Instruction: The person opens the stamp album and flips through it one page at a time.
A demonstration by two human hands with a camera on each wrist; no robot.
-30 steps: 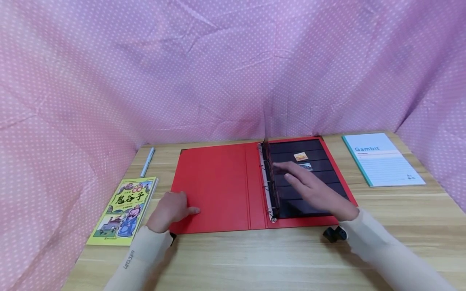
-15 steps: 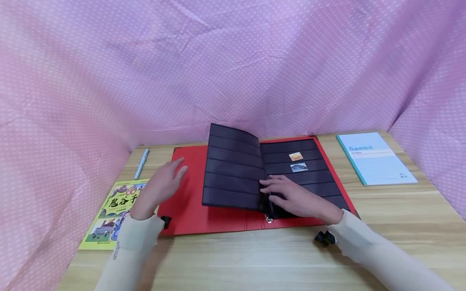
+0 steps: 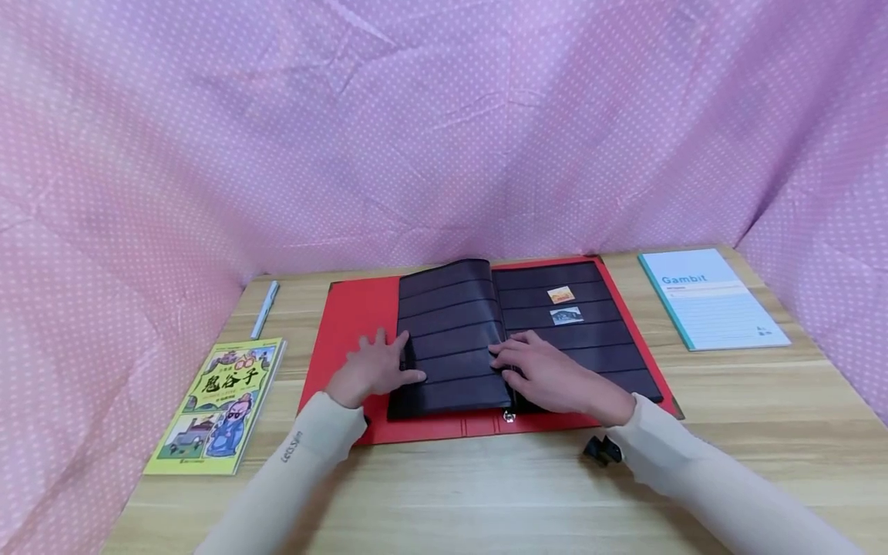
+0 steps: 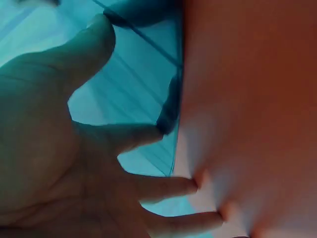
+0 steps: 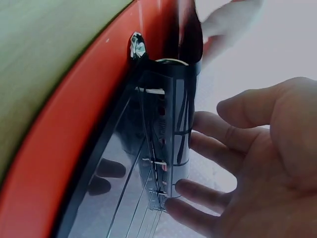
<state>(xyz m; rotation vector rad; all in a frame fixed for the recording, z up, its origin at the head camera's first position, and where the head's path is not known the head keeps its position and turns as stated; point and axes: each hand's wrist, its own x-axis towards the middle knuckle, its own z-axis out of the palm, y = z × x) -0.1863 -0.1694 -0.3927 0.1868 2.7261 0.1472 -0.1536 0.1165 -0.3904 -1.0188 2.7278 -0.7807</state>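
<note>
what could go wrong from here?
The left page bows up on its inner side; pressing hard could crease it. If the left hand lifts from its outer edge, the page might spring up. The orange stamp and grey stamp lie just beyond the right hand; a sweep could disturb them.

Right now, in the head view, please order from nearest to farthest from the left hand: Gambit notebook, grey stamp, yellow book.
1. Yellow book, left of the left hand
2. Grey stamp, on the right page
3. Gambit notebook, at far right
</note>
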